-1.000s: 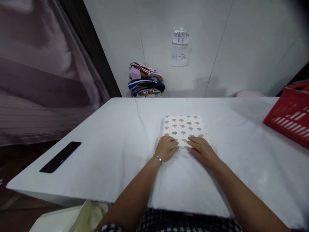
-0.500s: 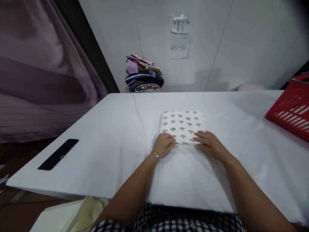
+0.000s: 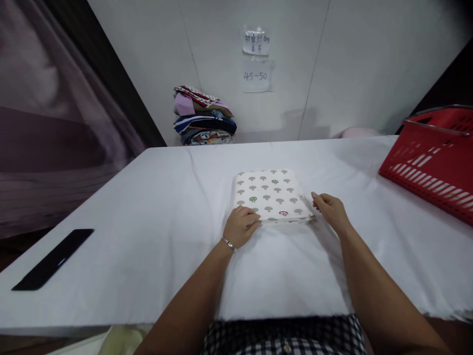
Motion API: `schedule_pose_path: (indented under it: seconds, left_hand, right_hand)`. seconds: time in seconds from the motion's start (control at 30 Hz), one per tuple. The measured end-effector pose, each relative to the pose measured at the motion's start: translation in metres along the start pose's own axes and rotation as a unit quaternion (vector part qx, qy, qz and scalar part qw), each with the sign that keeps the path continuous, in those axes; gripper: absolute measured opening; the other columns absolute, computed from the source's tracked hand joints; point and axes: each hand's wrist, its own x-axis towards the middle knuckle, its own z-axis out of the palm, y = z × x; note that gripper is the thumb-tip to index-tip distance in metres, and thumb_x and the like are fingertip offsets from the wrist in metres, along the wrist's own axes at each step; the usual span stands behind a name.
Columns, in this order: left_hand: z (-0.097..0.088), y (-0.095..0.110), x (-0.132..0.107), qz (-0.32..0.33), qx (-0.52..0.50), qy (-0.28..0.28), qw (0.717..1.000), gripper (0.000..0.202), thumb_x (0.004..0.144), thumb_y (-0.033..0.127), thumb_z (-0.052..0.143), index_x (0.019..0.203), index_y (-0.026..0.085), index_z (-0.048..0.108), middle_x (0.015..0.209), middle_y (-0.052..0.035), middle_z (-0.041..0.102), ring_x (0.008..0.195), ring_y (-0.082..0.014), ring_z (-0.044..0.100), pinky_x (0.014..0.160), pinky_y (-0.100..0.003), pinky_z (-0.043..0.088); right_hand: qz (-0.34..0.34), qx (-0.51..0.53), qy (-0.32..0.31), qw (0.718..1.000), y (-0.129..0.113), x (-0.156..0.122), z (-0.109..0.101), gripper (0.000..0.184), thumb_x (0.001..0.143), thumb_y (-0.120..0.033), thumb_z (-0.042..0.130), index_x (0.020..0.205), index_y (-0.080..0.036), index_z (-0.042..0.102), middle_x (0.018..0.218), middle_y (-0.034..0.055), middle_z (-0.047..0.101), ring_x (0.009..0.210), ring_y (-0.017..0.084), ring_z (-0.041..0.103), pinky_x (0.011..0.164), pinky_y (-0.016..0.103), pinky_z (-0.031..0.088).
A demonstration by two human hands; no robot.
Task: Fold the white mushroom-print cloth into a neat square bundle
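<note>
A folded white cloth (image 3: 273,195) printed with grey mushrooms, plus a few green and red ones, lies flat in the middle of the table. At its near left corner, my left hand (image 3: 240,227) grips the edge, fingers on top and thumb along the front fold. A bracelet circles that wrist. Just off the cloth's right side is my right hand (image 3: 330,209), its fingers curled and thumb pressed to them. Whether a thread or anything else is pinched there is too small to tell. The near right corner of the cloth looks slightly spread in its layers.
White fabric covers the table (image 3: 148,222). A black phone-like slab (image 3: 53,260) lies at the left. On the right stands a red basket (image 3: 432,167) with a metal handle. Beyond the far edge is a stack of folded fabrics (image 3: 205,118) against the wall, below paper signs (image 3: 257,76).
My right hand has come off the cloth's near right corner, moved a little outward and curled its fingers. The left hand keeps its corner. The view has turned slightly right.
</note>
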Motion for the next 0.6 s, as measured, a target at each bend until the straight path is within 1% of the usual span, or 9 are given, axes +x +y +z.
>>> schedule_pose_path:
  seconds: [0.07, 0.13, 0.2, 0.27, 0.33, 0.4, 0.47, 0.5, 0.6]
  left_hand:
    - [0.001, 0.0, 0.0, 0.001, 0.0, 0.008, 1.0, 0.012, 0.081, 0.024, 0.055, 0.087, 0.022, 0.065, 0.082, -0.0029, 0.061, 0.08, -0.0156, 0.052, 0.072, -0.032, 0.043]
    - [0.002, 0.001, 0.0, 0.0, 0.003, 0.017, 1.0, 0.012, 0.081, 0.023, 0.054, 0.085, 0.022, 0.065, 0.081, -0.003, 0.061, 0.078, -0.0156, 0.052, 0.072, -0.032, 0.043]
    - [0.002, 0.001, 0.0, 0.0, 0.007, 0.019, 1.0, 0.011, 0.081, 0.022, 0.054, 0.084, 0.022, 0.065, 0.08, -0.0029, 0.061, 0.078, -0.0156, 0.052, 0.072, -0.032, 0.043]
    - [0.002, 0.001, 0.0, 0.0, 0.01, 0.019, 1.0, 0.011, 0.081, 0.022, 0.054, 0.083, 0.022, 0.065, 0.079, -0.0027, 0.061, 0.077, -0.0155, 0.052, 0.071, -0.032, 0.043]
    - [0.003, 0.001, 0.001, -0.001, 0.01, 0.017, 1.0, 0.01, 0.081, 0.022, 0.055, 0.083, 0.021, 0.065, 0.078, -0.0025, 0.061, 0.077, -0.0153, 0.052, 0.071, -0.032, 0.044]
    - [0.004, 0.001, 0.001, -0.003, 0.005, 0.016, 1.0, 0.01, 0.081, 0.022, 0.055, 0.082, 0.021, 0.065, 0.078, -0.0023, 0.061, 0.076, -0.015, 0.052, 0.071, -0.031, 0.044]
    - [0.005, 0.001, 0.002, -0.001, 0.0, 0.013, 1.0, 0.01, 0.08, 0.022, 0.055, 0.081, 0.021, 0.065, 0.077, -0.0021, 0.061, 0.076, -0.0147, 0.051, 0.07, -0.031, 0.044]
    - [0.005, 0.001, 0.002, -0.001, -0.001, 0.012, 1.0, 0.01, 0.08, 0.022, 0.055, 0.08, 0.021, 0.065, 0.077, -0.002, 0.06, 0.075, -0.0147, 0.051, 0.07, -0.031, 0.044]
    - [0.005, 0.002, 0.002, 0.001, -0.004, 0.014, 1.0, 0.01, 0.081, 0.022, 0.054, 0.08, 0.022, 0.065, 0.077, -0.0021, 0.06, 0.075, -0.0146, 0.051, 0.07, -0.032, 0.045]
  right_hand:
    - [0.016, -0.041, -0.024, 0.999, 0.0, -0.001, 0.001, 0.051, 0.075, -0.063, 0.044, 0.052, -0.018, 0.052, 0.05, 0.0001, 0.054, 0.051, 0.013, 0.047, 0.05, 0.025, 0.033]
    - [0.023, -0.066, -0.063, 0.996, -0.002, -0.003, 0.002, 0.05, 0.073, -0.064, 0.045, 0.051, -0.019, 0.049, 0.047, -0.0015, 0.049, 0.049, 0.012, 0.044, 0.047, 0.024, 0.03]
    - [0.017, -0.068, -0.103, 0.992, -0.003, -0.006, 0.003, 0.047, 0.072, -0.063, 0.047, 0.053, -0.02, 0.049, 0.048, -0.0026, 0.048, 0.048, 0.011, 0.042, 0.047, 0.024, 0.029]
    - [-0.003, -0.068, -0.129, 0.989, -0.003, -0.007, 0.004, 0.044, 0.071, -0.06, 0.05, 0.055, -0.02, 0.048, 0.05, -0.0033, 0.047, 0.049, 0.011, 0.04, 0.047, 0.023, 0.029]
    - [-0.021, -0.066, -0.124, 0.99, -0.002, -0.006, 0.006, 0.041, 0.073, -0.056, 0.05, 0.054, -0.02, 0.046, 0.05, -0.0037, 0.045, 0.05, 0.011, 0.039, 0.048, 0.023, 0.029]
    - [-0.023, -0.056, -0.083, 0.995, 0.002, -0.003, 0.009, 0.039, 0.075, -0.053, 0.048, 0.055, -0.02, 0.045, 0.05, -0.0037, 0.044, 0.051, 0.011, 0.039, 0.049, 0.023, 0.029]
    - [-0.011, -0.042, -0.048, 0.998, 0.007, 0.0, 0.013, 0.037, 0.075, -0.052, 0.048, 0.056, -0.02, 0.046, 0.051, -0.0034, 0.044, 0.052, 0.011, 0.04, 0.049, 0.023, 0.029]
    - [-0.001, -0.034, -0.048, 0.998, 0.009, 0.002, 0.014, 0.037, 0.074, -0.052, 0.048, 0.056, -0.02, 0.047, 0.051, -0.0033, 0.044, 0.052, 0.011, 0.04, 0.049, 0.023, 0.029]
    - [0.032, -0.006, -0.098, 0.995, 0.014, 0.002, 0.016, 0.039, 0.073, -0.054, 0.048, 0.056, -0.02, 0.046, 0.049, -0.0037, 0.042, 0.049, 0.011, 0.038, 0.048, 0.024, 0.029]
